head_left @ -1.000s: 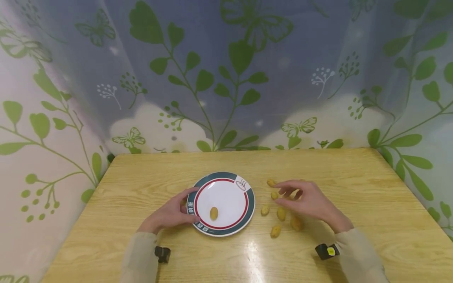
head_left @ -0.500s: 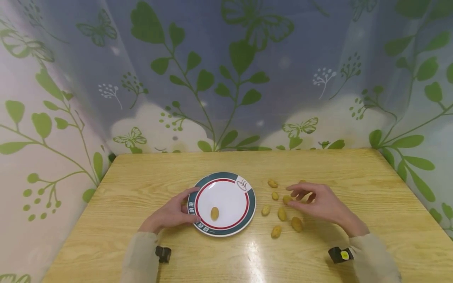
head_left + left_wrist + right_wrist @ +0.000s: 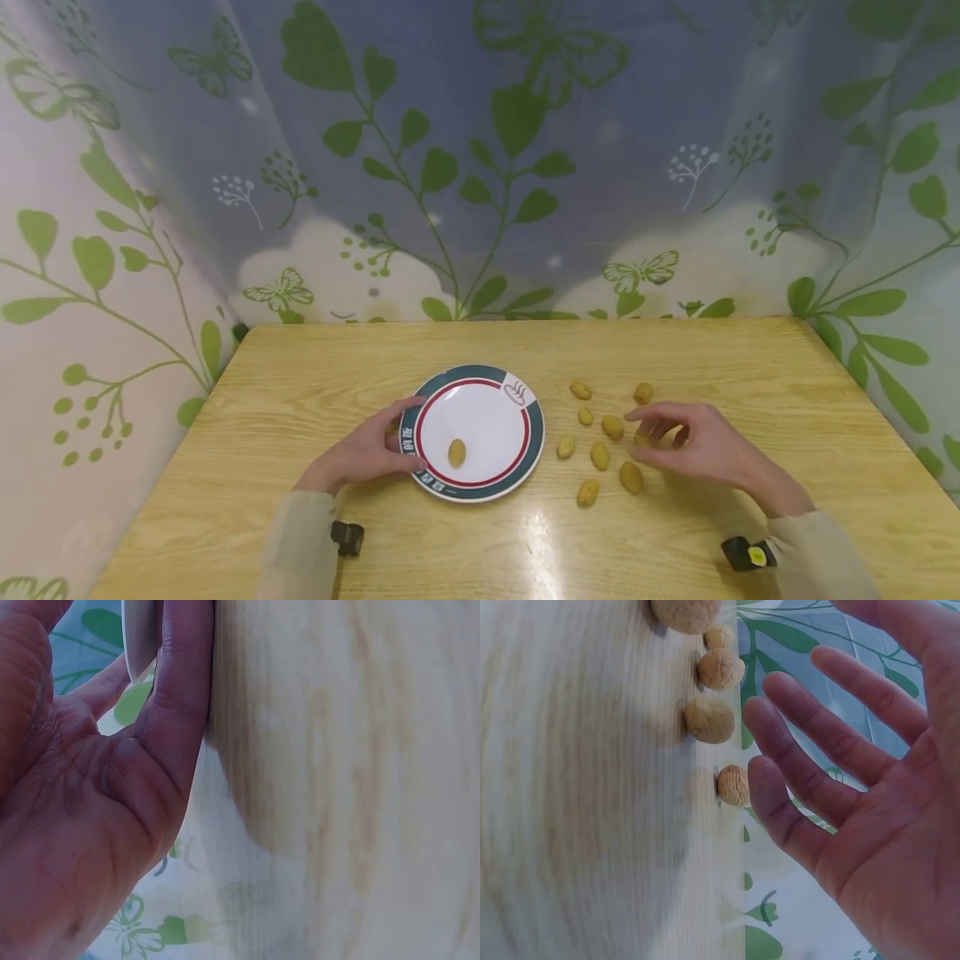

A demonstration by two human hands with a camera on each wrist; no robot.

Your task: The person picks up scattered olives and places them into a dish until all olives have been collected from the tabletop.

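My left hand grips the left rim of a white plate with a teal and red border, thumb on top and fingers under the edge. In the left wrist view, the plate's edge shows between thumb and fingers. One small yellow potato lies on the plate. My right hand hovers low at the right side of several scattered small potatoes, fingers loosely bent. A potato shows between its thumb and fingertips in the head view. The right wrist view shows the palm holding nothing.
The potatoes lie right of the plate on a wooden table, including a far one beyond my right fingertips. A curtain with leaves and butterflies hangs behind the table and along its sides.
My right hand has moved right and slightly nearer, away from the potatoes beside the plate, uncovering more of them. My left hand keeps its hold on the plate.
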